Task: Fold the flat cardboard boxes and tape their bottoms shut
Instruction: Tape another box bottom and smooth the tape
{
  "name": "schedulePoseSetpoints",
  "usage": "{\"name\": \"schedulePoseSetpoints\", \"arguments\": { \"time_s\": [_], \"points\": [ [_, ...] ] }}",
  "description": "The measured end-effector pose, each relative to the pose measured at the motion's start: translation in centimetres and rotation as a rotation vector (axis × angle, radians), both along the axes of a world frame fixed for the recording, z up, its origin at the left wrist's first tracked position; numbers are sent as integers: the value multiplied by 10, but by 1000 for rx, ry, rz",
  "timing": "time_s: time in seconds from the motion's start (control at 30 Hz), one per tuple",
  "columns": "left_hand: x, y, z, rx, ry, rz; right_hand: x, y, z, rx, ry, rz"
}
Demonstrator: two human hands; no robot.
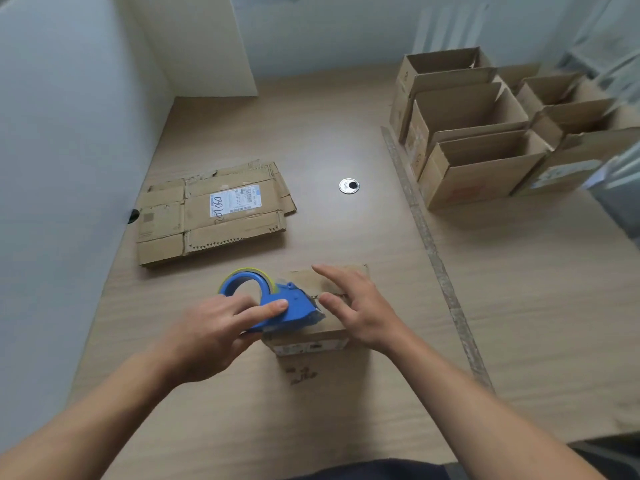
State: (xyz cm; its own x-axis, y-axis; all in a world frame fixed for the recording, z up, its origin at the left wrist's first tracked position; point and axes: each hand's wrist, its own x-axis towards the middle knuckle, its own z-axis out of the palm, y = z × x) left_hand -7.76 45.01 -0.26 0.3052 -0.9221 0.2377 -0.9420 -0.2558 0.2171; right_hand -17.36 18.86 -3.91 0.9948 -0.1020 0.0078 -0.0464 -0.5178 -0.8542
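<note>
The left hand (214,330) gripped the blue tape dispenser (291,304). Its fingers (266,311) were curled over the dispenser's body, with the index finger laid along the top and the thumb underneath. The dispenser's roll end stuck out beyond the fingertips, away from the person, and its front edge lay on top of the folded cardboard box (322,362). Motion blur there made it hard to tell whether tape was actually touching the cardboard.

The right hand (356,306) was released, with straight, spread fingers resting flat on the box's upper face, just beside the dispenser's nose. The box stood on the desk (346,230) directly under both sets of fingers, with its labelled side facing the person.

Beyond the left fingertips, well apart from them, a stack of flat cardboard boxes (214,211) lay on the desk. Far past the right fingertips stood a cluster of folded open-topped boxes (481,161). A round cable grommet (349,186) sat between the two groups.
</note>
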Motion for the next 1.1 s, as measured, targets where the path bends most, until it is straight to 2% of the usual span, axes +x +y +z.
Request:
{"name": "schedulePoseSetpoints", "arguments": {
  "time_s": [0.33, 0.6, 1.0, 1.1],
  "points": [
    [4, -12, 6, 56, -163, -96, -3, -10, 4, 47, 81, 148],
    [7, -13, 7, 117, -247, -140, -2, -8, 4, 123, 12, 108],
    [5, -19, 11, 114, -398, -176, -2, -4, 6, 310, 37, 43],
    [4, -19, 10, 105, -413, -171, -6, -5, 5, 324, -6, 10]
  ]
}}
